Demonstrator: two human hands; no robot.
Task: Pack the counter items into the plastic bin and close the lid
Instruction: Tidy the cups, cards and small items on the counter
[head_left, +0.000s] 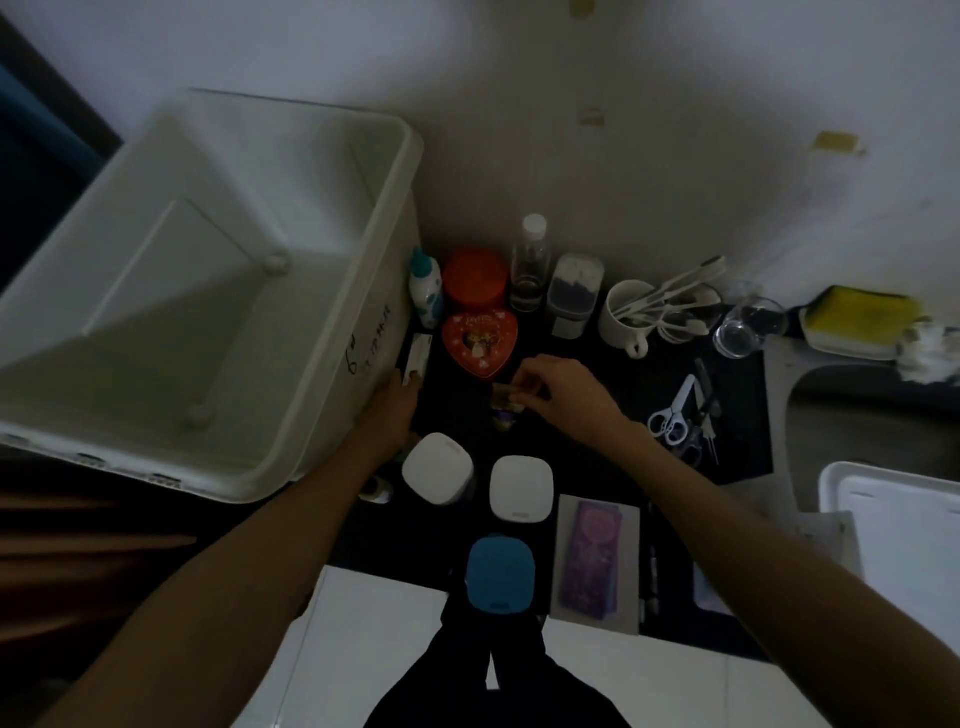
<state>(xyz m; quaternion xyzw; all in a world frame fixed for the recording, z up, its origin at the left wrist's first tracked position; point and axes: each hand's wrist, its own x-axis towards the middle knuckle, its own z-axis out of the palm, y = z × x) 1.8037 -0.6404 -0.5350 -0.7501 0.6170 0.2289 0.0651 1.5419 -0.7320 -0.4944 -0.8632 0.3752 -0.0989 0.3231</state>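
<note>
A big white plastic bin (332, 156) stands open and empty at the left of the dark counter. My left hand (392, 413) lies beside the bin's right wall, its fingers on a small white box (418, 358). My right hand (558, 389) pinches a small dark jar (504, 402) just below a red heart-shaped tin (480, 340). Behind the tin stand a round red tin (475, 275), a small white and blue bottle (426, 288) and a clear bottle (530, 270). Two white-lidded jars (439, 467) (521, 486) and a blue-lidded jar (500, 574) stand nearer me.
A cotton-swab box (574, 288), a white mug (626, 317) with toothbrushes, a glass (745, 325), scissors (672, 410) and a purple box (595, 558) lie to the right. A sink (872, 410), a yellow sponge (857, 314) and a white lid (904, 525) are at far right.
</note>
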